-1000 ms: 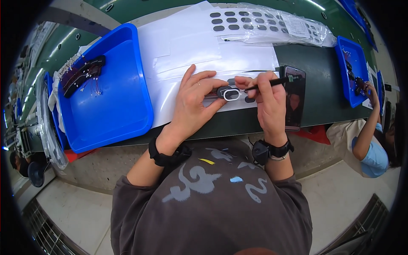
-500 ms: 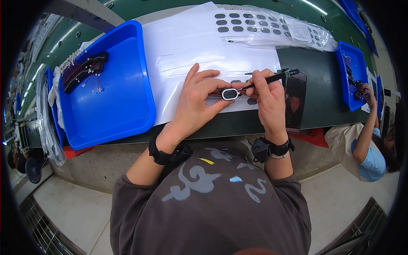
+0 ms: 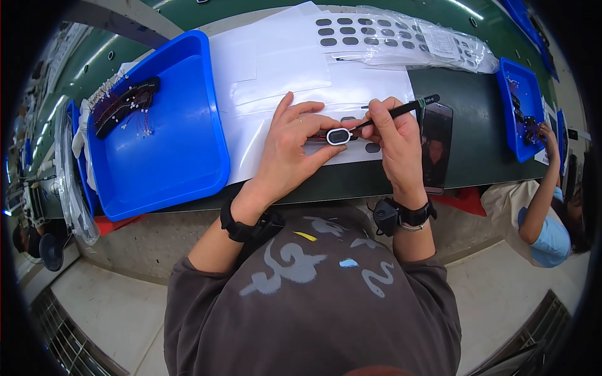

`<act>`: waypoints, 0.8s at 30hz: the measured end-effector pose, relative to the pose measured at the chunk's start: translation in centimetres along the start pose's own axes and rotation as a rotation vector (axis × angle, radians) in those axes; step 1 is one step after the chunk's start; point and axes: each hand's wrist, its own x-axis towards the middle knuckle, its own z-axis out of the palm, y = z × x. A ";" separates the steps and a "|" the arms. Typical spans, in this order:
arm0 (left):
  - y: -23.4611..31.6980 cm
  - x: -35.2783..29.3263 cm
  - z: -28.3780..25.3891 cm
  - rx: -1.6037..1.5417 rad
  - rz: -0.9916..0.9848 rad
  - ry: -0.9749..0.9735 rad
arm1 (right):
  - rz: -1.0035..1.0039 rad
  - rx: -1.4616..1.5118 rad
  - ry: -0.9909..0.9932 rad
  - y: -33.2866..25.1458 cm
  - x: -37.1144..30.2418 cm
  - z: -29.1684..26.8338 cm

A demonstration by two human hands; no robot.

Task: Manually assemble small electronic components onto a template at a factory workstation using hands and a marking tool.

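My left hand [image 3: 291,143] pinches a small oval speaker [image 3: 339,136] between thumb and fingers, its dark face and white rim turned upward. Reddish wire shows beside it, partly covered by my fingers. In my right hand [image 3: 399,141] is a pair of black tweezers [image 3: 404,110], gripped between thumb and fingers. The tweezers' tip meets the right edge of the speaker's white rim. Under both hands lies a white sheet [image 3: 251,141] with a few dark oval pads, partly hidden by my hands.
On the left stands a large blue tray [image 3: 166,153] holding black parts [image 3: 127,103] with wires and white connectors. Bagged sheets of dark oval pads [image 3: 401,41] lie at the back. A phone [image 3: 437,147] rests right of my hand. Farther right, another person's hand [image 3: 548,141] reaches into a blue tray [image 3: 511,94].
The back end of the tweezers has risen slightly, away from me, with my right hand shifting a little. My left hand keeps the speaker in nearly the same place.
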 end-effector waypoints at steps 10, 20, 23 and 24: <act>0.0 0.1 0.0 0.000 0.000 0.001 | -0.014 -0.022 0.009 -0.1 -0.1 0.2; 0.1 0.0 0.1 0.004 -0.001 0.016 | -0.055 -0.016 0.014 -0.2 -0.3 0.5; 0.1 0.0 0.2 0.033 0.012 0.019 | -0.065 -0.032 0.012 -0.2 -0.3 0.4; 0.2 0.0 0.3 0.048 0.019 0.021 | -0.070 -0.040 0.012 -0.2 -0.2 0.4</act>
